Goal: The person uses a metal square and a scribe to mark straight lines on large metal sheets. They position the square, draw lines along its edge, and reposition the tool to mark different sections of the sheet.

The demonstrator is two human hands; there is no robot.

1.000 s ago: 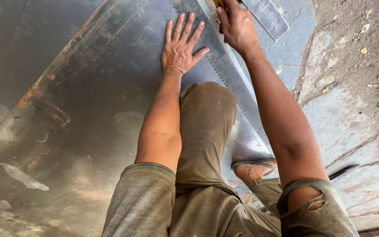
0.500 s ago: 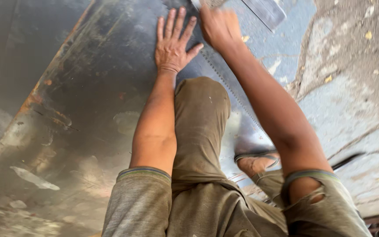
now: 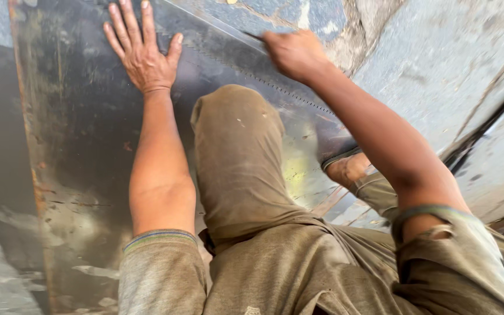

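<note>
Dark metal sheet (image 3: 88,146) under left hand (image 3: 144,55)

Knee (image 3: 237,125) btwn hands, metal sheet (image 3: 77,116) open left

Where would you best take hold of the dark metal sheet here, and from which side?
Probably the sheet's far-right edge by the dotted line, coming from the concrete side: that edge lies exposed there. The left hand lies flat on top, the knee also weighs it down, and the right hand works at that edge.
</note>
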